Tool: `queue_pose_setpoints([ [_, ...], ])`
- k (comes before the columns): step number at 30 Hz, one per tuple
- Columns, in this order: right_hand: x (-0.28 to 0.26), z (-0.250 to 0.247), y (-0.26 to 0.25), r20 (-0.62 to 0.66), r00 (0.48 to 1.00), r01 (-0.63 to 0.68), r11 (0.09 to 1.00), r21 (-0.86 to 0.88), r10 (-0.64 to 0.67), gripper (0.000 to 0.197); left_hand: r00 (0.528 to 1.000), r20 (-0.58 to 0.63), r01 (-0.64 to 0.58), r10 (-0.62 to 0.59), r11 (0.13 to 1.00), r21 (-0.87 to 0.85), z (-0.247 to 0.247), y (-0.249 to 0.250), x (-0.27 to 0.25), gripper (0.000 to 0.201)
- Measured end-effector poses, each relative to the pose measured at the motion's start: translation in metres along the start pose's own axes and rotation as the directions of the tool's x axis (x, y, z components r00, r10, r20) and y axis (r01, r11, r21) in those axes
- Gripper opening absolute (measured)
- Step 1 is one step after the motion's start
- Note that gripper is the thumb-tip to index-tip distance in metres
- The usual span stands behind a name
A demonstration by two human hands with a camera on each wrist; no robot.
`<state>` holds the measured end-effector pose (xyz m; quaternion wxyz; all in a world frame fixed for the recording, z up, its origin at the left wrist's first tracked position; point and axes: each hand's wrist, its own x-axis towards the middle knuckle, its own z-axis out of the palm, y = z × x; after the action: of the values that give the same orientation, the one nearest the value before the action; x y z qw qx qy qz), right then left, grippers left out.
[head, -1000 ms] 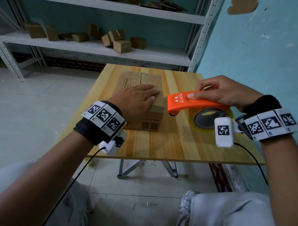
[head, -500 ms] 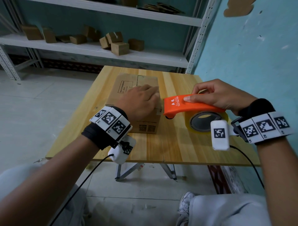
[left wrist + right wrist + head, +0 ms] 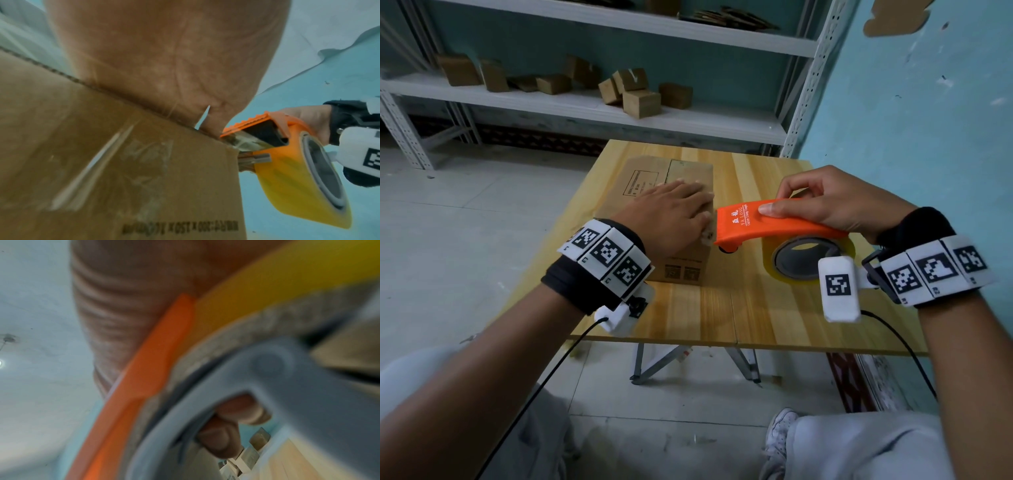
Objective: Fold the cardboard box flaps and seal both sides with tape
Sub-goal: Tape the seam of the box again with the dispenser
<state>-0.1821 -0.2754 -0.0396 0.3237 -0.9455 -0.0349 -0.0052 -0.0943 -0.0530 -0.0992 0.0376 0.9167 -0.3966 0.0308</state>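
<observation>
In the head view, the left hand (image 3: 671, 219) is laid flat, fingers straight, on the closed top flaps of the cardboard box (image 3: 685, 260), which stands on the wooden table (image 3: 756, 308). The right hand (image 3: 835, 205) is curled around the orange tape dispenser (image 3: 767, 226), whose front end is set against the box's near right top corner.

In the left wrist view, the palm is seen pressed on the box's top edge, and the dispenser's toothed end is met just beside it, at the corner.

In the right wrist view, blurred fingertips (image 3: 224, 441) are seen wrapped round the dispenser, through the tape roll (image 3: 287, 280).
</observation>
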Motion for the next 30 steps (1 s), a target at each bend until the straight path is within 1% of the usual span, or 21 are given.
queue_pose_setpoints([
  [1, 0.001, 0.001, -0.001, -0.001, 1.000, 0.003, 1.000, -0.001, -0.003, 0.032, 1.000, 0.002, -0.005, 0.004, 1.000, 0.029, -0.002, 0.000, -0.002, 0.105],
  [2, 0.001, 0.002, -0.003, 0.000, 1.000, 0.003, 1.000, -0.002, -0.003, 0.031, 0.999, 0.007, -0.034, 0.033, 0.997, 0.075, -0.001, 0.001, -0.004, 0.104],
  [4, 0.002, 0.003, -0.003, 0.001, 1.000, 0.001, 1.000, -0.008, -0.001, 0.031, 0.995, 0.029, -0.099, 0.095, 0.978, 0.183, -0.003, 0.005, -0.007, 0.095],
  [5, 0.002, 0.003, -0.003, 0.001, 1.000, -0.001, 1.000, -0.011, 0.001, 0.031, 0.993, 0.027, -0.117, 0.114, 0.972, 0.203, -0.003, 0.005, -0.009, 0.092],
  [6, 0.001, 0.003, -0.003, 0.000, 1.000, -0.003, 1.000, -0.011, 0.003, 0.031, 0.993, 0.010, -0.117, 0.118, 0.976, 0.186, -0.002, 0.005, -0.009, 0.091],
  [7, 0.001, 0.003, -0.003, 0.000, 1.000, -0.006, 1.000, -0.006, 0.006, 0.031, 0.995, 0.017, -0.105, 0.103, 0.978, 0.180, -0.002, 0.005, -0.011, 0.091],
  [10, 0.000, 0.004, -0.003, 0.012, 1.000, -0.018, 1.000, 0.004, 0.018, 0.032, 0.995, 0.013, -0.103, 0.104, 0.956, 0.274, 0.004, 0.002, -0.011, 0.086],
  [11, 0.000, 0.004, -0.002, 0.014, 1.000, -0.024, 1.000, 0.003, 0.024, 0.032, 0.996, 0.044, -0.093, 0.084, 0.957, 0.275, 0.005, 0.001, -0.011, 0.087],
  [13, 0.000, 0.005, -0.001, 0.015, 0.999, -0.038, 0.999, 0.006, 0.038, 0.032, 0.997, 0.056, -0.056, 0.045, 0.974, 0.219, 0.006, 0.000, -0.009, 0.093],
  [14, 0.000, 0.005, -0.001, 0.015, 0.999, -0.044, 0.999, 0.009, 0.043, 0.033, 0.998, 0.039, -0.046, 0.039, 0.979, 0.197, 0.008, -0.001, -0.007, 0.096],
  [17, -0.001, 0.004, 0.000, 0.022, 0.998, -0.058, 0.998, 0.014, 0.058, 0.040, 0.998, 0.043, -0.043, 0.037, 0.985, 0.169, 0.008, -0.002, -0.006, 0.098],
  [20, -0.001, 0.004, 0.001, 0.020, 0.998, -0.067, 0.998, 0.011, 0.067, 0.040, 0.998, 0.050, -0.042, 0.034, 0.986, 0.164, 0.006, 0.001, -0.006, 0.101],
  [27, -0.002, 0.005, 0.001, 0.010, 0.998, -0.060, 0.998, 0.024, 0.060, 0.036, 1.000, 0.016, -0.026, 0.024, 0.985, 0.171, 0.008, 0.004, -0.007, 0.099],
  [30, -0.001, 0.003, 0.001, 0.009, 0.999, -0.053, 0.998, 0.034, 0.053, 0.036, 1.000, 0.002, -0.018, 0.018, 0.984, 0.177, 0.005, 0.005, -0.011, 0.094],
])
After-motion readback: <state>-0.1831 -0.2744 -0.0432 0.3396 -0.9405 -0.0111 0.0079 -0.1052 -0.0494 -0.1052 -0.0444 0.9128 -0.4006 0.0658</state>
